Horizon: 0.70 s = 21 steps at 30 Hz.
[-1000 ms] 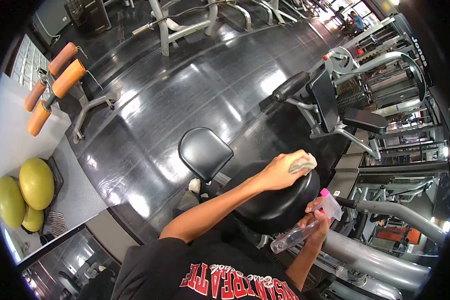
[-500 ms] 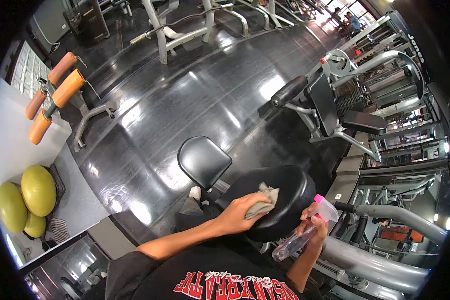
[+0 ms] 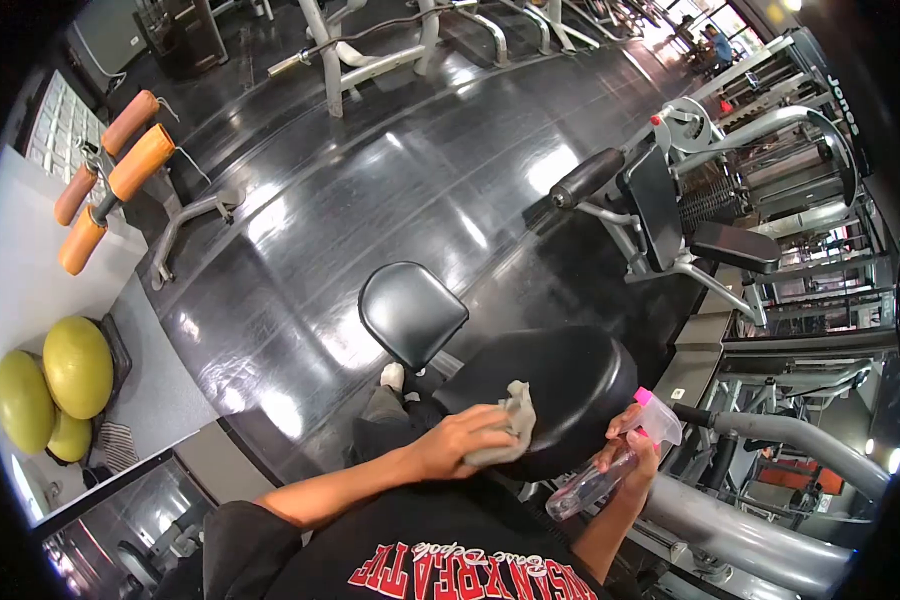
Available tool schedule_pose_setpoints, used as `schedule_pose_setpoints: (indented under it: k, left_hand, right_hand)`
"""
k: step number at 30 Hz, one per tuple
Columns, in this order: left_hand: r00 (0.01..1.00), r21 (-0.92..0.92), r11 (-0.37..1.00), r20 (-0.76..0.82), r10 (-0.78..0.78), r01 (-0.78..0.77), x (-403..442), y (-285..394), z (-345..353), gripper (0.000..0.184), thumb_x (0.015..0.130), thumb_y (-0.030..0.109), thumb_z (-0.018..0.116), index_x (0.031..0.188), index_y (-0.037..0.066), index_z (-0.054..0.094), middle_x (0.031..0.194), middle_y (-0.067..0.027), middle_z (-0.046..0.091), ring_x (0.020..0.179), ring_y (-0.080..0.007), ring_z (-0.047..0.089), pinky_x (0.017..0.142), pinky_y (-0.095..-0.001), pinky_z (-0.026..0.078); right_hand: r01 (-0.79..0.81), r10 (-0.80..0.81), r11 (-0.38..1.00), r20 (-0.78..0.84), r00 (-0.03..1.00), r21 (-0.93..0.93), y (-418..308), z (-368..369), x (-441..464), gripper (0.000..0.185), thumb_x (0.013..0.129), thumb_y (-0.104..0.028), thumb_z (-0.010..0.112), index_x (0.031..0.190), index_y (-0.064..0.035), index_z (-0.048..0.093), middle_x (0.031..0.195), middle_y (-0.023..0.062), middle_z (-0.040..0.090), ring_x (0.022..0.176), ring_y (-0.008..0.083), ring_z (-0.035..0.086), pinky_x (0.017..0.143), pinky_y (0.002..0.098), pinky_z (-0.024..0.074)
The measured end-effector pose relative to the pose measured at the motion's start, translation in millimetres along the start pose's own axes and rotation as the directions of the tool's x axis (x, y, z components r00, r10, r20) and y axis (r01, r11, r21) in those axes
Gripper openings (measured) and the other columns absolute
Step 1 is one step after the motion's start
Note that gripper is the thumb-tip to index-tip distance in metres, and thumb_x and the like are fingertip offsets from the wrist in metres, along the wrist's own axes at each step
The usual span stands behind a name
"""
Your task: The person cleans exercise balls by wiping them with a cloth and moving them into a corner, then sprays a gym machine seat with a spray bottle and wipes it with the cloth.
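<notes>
My left hand (image 3: 458, 442) grips a crumpled grey-green cloth (image 3: 513, 425) at the near left part of a black padded cushion (image 3: 575, 375). Whether the cloth presses on the cushion at this instant is hard to tell. To the right of the cushion, my right hand (image 3: 634, 448) is wrapped around a clear spray bottle (image 3: 588, 488) with a pink nozzle. The bottle is tilted, its base pointing down and left. Just beyond the cushion is a smaller black seat pad (image 3: 412, 310).
Thick grey machine tubes (image 3: 745, 520) run close by on my right. A machine with a black backrest (image 3: 652, 205) stands ahead right. Orange foam rollers (image 3: 140, 162) and green exercise balls (image 3: 78, 368) are at left. Dark shiny floor (image 3: 350, 210) lies ahead. A person (image 3: 718, 48) is far off.
My left hand has drawn the cloth back toward my body and left across the cushion. My right hand keeps the spray bottle in nearly the same place. The view has shifted slightly.
</notes>
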<state>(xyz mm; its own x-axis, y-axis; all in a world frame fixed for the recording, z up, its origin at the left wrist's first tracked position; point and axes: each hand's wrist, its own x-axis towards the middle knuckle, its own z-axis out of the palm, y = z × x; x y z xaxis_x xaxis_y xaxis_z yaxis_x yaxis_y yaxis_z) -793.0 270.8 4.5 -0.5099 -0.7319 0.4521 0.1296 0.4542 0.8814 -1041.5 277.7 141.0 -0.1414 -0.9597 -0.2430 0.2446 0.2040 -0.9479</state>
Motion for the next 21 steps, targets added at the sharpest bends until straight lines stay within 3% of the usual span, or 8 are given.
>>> schedule_pose_setpoints:
  k: [2,5,10,13,15,18,19,21]
  left_hand:
    - [0.981,-0.017,0.988,-0.122,-0.153,0.152,-8,-14,4,0.052,0.071,-0.001,0.068,0.12,0.009,0.053,0.123,-0.0179,0.054,0.117,-0.0366,0.053,0.094,-0.0414,0.045]
    - [0.846,-0.17,0.862,-0.174,-0.503,0.478,-6,-31,11,0.033,0.084,0.007,0.064,0.115,0.007,0.054,0.113,-0.0151,0.061,0.103,-0.0293,0.062,0.088,-0.0367,0.047]
    - [0.914,-0.165,0.941,-0.237,-0.329,0.296,27,28,12,0.036,0.08,0.004,0.067,0.114,0.007,0.057,0.112,-0.0163,0.061,0.109,-0.0307,0.059,0.093,-0.0371,0.046]
    - [0.985,-0.128,0.992,-0.173,-0.017,-0.006,44,57,15,0.049,0.066,0.002,0.07,0.113,0.01,0.059,0.12,-0.0166,0.057,0.119,-0.0381,0.049,0.102,-0.0452,0.04]
    - [0.986,-0.07,0.985,-0.076,0.15,-0.155,46,55,18,0.059,0.057,0.0,0.072,0.113,0.01,0.058,0.125,-0.0168,0.053,0.125,-0.04,0.043,0.106,-0.0496,0.036]
    - [0.963,0.029,0.975,-0.15,0.223,-0.221,27,32,21,0.06,0.056,-0.001,0.073,0.113,0.01,0.058,0.125,-0.0167,0.053,0.124,-0.041,0.045,0.106,-0.0492,0.036]
    - [0.981,-0.044,0.989,-0.143,0.133,-0.14,19,29,15,0.057,0.059,-0.001,0.071,0.113,0.011,0.058,0.126,-0.0157,0.053,0.123,-0.0421,0.045,0.105,-0.0493,0.037]
    - [0.961,-0.147,0.979,-0.216,-0.172,0.143,15,17,12,0.046,0.071,0.0,0.068,0.114,0.01,0.058,0.122,-0.0154,0.057,0.115,-0.0319,0.054,0.096,-0.0401,0.043]
  right_hand:
    - [0.0,0.0,1.0,0.01,1.0,0.018,2,-4,0,0.033,0.077,-0.017,0.058,0.101,0.0042,0.048,0.079,0.0167,0.058,0.041,0.0205,0.056,0.041,0.0318,0.0518]
    - [0.037,-0.037,0.999,0.017,0.999,-0.008,2,-1,1,0.033,0.078,-0.017,0.058,0.101,0.0042,0.047,0.08,0.0167,0.058,0.041,0.0205,0.056,0.041,0.0319,0.0517]
    - [0.04,-0.04,0.999,0.003,0.999,0.001,3,0,1,0.033,0.078,-0.016,0.058,0.101,0.0039,0.047,0.08,0.0162,0.057,0.041,0.0202,0.056,0.041,0.0311,0.0516]
    - [0.042,-0.042,0.999,-0.013,0.999,-0.011,2,3,-1,0.033,0.078,-0.016,0.059,0.102,0.0037,0.047,0.08,0.0157,0.056,0.042,0.0199,0.055,0.041,0.0302,0.0517]
    - [0.05,-0.051,0.998,-0.018,0.999,-0.022,1,5,-3,0.034,0.078,-0.016,0.059,0.102,0.0036,0.047,0.08,0.0155,0.056,0.042,0.0198,0.055,0.042,0.0297,0.0518]
    - [0.089,-0.093,0.993,-0.054,0.994,-0.075,6,7,-7,0.035,0.077,-0.017,0.061,0.103,0.0033,0.048,0.08,0.0155,0.056,0.043,0.0196,0.056,0.043,0.0298,0.0521]
    - [0.098,-0.102,0.993,-0.062,0.993,-0.063,7,8,-9,0.036,0.077,-0.017,0.062,0.103,0.0032,0.048,0.08,0.0155,0.056,0.044,0.0197,0.056,0.044,0.0301,0.0526]
    - [0.092,-0.093,0.995,-0.06,0.994,-0.031,7,9,-12,0.036,0.077,-0.015,0.062,0.104,0.0033,0.048,0.083,0.0162,0.056,0.048,0.0201,0.058,0.048,0.0302,0.0539]
